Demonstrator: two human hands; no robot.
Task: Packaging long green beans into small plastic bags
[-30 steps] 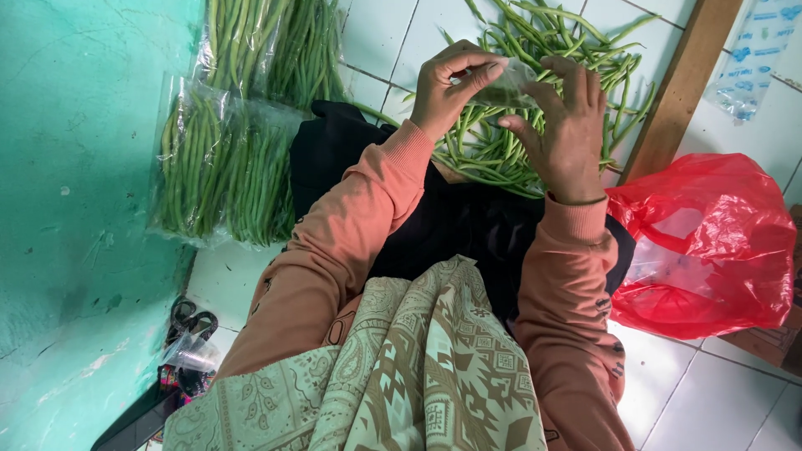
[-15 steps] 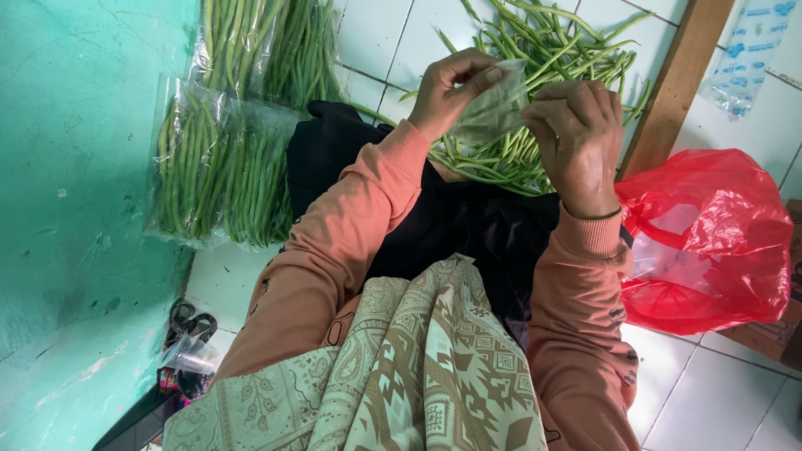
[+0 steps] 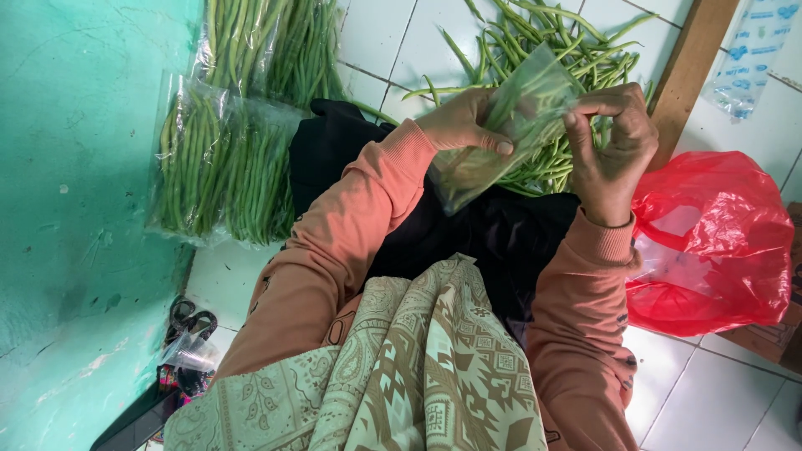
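Note:
My left hand (image 3: 461,124) and my right hand (image 3: 612,149) both pinch an empty clear plastic bag (image 3: 499,134), held stretched between them above my lap. The left fingers grip its left edge, the right fingers its upper right corner. Behind the bag lies a loose heap of long green beans (image 3: 558,58) on the white tiled floor. Both arms wear salmon-coloured sleeves.
Several clear bags packed with green beans (image 3: 230,159) lean against the teal wall (image 3: 75,167) at the left. A red plastic bag (image 3: 718,242) sits at the right beside a wooden plank (image 3: 689,63). Scissors and small items (image 3: 185,330) lie at the lower left.
My hands have come down and apart, and the clear bag, small and bunched at my fingertips before, now hangs spread out between them.

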